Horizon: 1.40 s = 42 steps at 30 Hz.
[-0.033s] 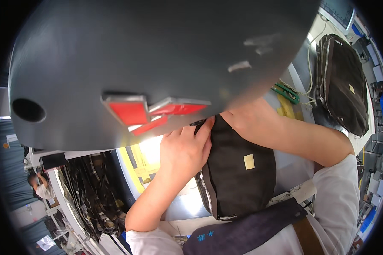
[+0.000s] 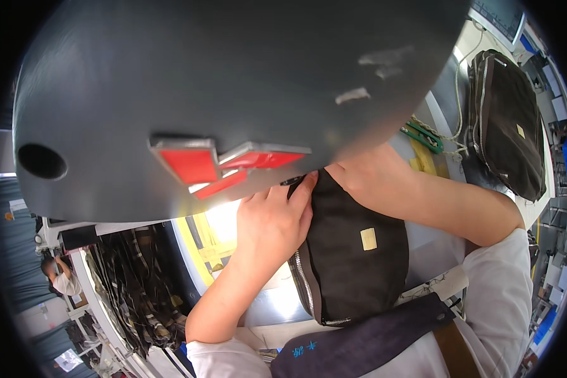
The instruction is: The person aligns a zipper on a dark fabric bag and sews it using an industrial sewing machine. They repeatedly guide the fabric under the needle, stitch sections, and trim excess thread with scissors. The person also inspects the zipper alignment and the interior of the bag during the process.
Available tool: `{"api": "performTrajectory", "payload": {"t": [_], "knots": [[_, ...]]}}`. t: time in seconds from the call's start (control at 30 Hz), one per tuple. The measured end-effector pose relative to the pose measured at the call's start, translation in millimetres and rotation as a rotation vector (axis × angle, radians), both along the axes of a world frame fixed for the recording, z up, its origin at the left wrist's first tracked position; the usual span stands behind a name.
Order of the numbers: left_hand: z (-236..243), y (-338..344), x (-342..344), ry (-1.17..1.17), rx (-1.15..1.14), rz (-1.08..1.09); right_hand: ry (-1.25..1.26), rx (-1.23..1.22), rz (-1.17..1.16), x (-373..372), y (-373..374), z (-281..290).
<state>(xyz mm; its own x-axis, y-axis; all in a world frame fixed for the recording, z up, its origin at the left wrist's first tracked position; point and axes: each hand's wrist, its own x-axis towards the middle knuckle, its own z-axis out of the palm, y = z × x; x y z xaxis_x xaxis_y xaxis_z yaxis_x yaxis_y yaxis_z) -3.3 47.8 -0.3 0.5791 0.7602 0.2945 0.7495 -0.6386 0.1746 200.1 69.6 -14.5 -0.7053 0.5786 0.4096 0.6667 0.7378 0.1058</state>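
A dark brown fabric bag [image 2: 359, 277] with a metal zipper along its edge and a small pale tag lies in front of me. My left hand [image 2: 274, 217] presses on its far left edge, fingers closed together on the fabric. From the right, my right hand [image 2: 365, 167] reaches over the bag's far end; its fingers are hidden behind a large dark grey machine head [image 2: 233, 75], which looks like a sewing machine. Red emblem pieces sit on that machine head. Where the fabric runs in under the machine cannot be seen.
A second dark bag [image 2: 507, 123] lies at the far right. Near it a green tool [image 2: 422, 137], perhaps snips, is tied to a cord. Dark plaid cloth [image 2: 138, 283] hangs at the left. Yellow tape [image 2: 195, 246] marks the worktop. Another person [image 2: 63, 277] is far left.
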Motion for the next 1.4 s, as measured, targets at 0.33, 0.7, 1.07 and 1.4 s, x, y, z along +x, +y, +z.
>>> {"api": "performTrajectory", "payload": {"t": [0.33, 0.7, 1.07, 1.4], "knots": [[-1, 1, -1, -0.013, 0.007, -0.008, -0.06, 0.013, 0.002, 0, 1, 2], [-2, 4, -3, -0.043, 0.003, 0.007, -0.083, 0.041, -0.043, -2, 4, 3], [-4, 7, -3, -0.082, 0.044, -0.022, -0.05, 0.065, -0.024, -1, 4, 2], [-3, 16, -4, -0.044, 0.015, -0.011, -0.044, 0.011, -0.02, 1, 14, 1]]}}
